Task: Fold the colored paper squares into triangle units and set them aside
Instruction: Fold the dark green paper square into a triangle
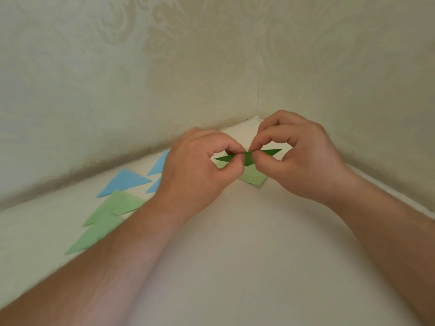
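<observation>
Dark green paper (248, 156), creased into a long narrow sliver with pointed ends, is held in the air between both hands, just in front of the corner where the two walls meet. Its middle is pinched from both sides: the left hand (200, 163) nips it between thumb and forefinger at about 9 o'clock of the crease, and the right hand (299, 154) nips it the same way at about 3 o'clock, the two sets of fingertips almost touching. The other fingers of each hand are curled in toward the palm. One tip of the sliver points out toward 3 o'clock past the right thumb, the other toward 9 o'clock inside the loop of the left thumb and forefinger.

Directly under the held piece, toward 6 o'clock, a small stack of light green squares (254, 178) lies flat on the pale tabletop (247, 243), partly hidden by the fingers.

At 9 o'clock of the left hand lie blue triangles (124, 181), one whole and two partly covered by the hand. Farther out, toward 8 o'clock beside the left forearm, two light green triangles (113, 207) lie overlapping each other.

Both forearms reach in from the lower edge. Cream patterned wallpaper (164, 67) covers the walls behind.
</observation>
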{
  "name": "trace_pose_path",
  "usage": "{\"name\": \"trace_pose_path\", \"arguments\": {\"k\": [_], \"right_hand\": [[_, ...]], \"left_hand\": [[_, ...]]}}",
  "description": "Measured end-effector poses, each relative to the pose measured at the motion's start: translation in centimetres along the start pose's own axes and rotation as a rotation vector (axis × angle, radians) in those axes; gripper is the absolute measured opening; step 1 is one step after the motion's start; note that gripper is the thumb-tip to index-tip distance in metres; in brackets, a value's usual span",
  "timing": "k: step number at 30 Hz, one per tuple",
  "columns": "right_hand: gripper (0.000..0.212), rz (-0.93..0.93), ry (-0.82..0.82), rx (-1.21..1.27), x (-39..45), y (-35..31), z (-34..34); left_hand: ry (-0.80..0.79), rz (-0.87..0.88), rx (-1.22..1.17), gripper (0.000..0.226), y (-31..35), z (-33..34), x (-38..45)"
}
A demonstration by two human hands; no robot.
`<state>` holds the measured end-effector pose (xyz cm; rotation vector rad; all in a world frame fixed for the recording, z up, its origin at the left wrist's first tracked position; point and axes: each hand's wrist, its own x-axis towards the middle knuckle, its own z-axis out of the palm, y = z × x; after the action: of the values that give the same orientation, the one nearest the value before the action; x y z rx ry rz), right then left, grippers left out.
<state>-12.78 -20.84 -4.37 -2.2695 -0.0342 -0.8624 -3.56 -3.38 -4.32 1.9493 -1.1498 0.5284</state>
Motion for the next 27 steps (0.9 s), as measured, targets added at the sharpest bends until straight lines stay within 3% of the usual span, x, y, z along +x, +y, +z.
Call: {"name": "trace_pose_path", "arguments": {"k": [4, 7, 11, 27], "right_hand": [[0.015, -0.039, -0.013, -0.051, 0.0, -0.1, 0.2], [0.006, 0.005, -0.016, -0.008, 0.0, -0.3, -0.1], [0.014, 0.004, -0.03, -0.03, -0.1, -0.4, -0.3], [0.008, 0.003, 0.01, -0.014, 0.4, 0.6, -0.5]], "left_hand": [[-0.027, 0.018, -0.007, 0.007, 0.1, 0.2, -0.1], [-0.004, 0.018, -0.013, 0.008, 0.0, 0.1, -0.1], [-0.003, 0.018, -0.007, 0.009, 0.1, 0.1, -0.1], [0.033, -0.026, 0.009, 0.011, -0.3, -0.5, 0.2]]}}
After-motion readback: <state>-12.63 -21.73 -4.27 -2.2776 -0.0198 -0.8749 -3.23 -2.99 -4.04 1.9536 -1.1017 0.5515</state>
